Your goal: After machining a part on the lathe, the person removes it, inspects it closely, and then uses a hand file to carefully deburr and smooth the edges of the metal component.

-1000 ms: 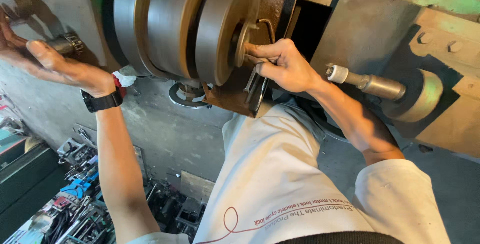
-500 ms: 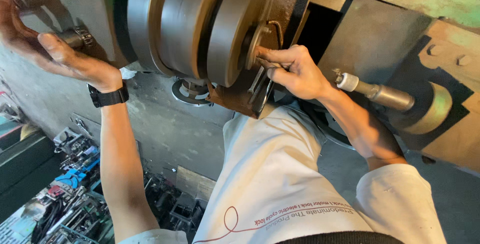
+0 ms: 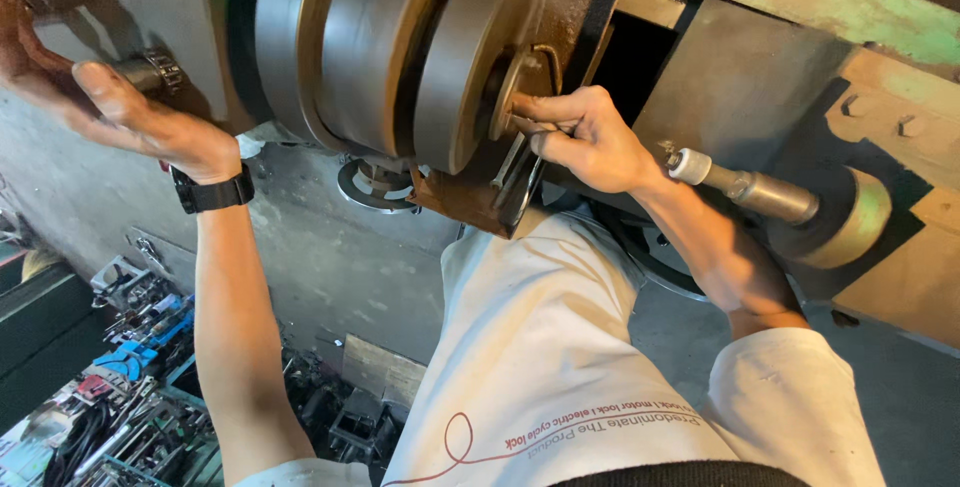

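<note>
A large stepped metal pulley with rusty edges sticks out of a grey machine body. My right hand is closed on a thin metal tool pressed at the pulley's hub, index finger pointing into it. My left hand, with a black watch on the wrist, rests with fingers spread over a knurled metal knob on the machine's left face. It is unclear whether it grips the knob.
A cylindrical steel handle juts out from a round hub at right. A rusty bracket hangs under the pulley. Scrap parts and tools lie piled on the floor at lower left. My white shirt fills the bottom.
The view has shifted slightly, so both hands sit a little further right and lower. My right hand stays at the pulley hub and my left hand stays by the knob.
</note>
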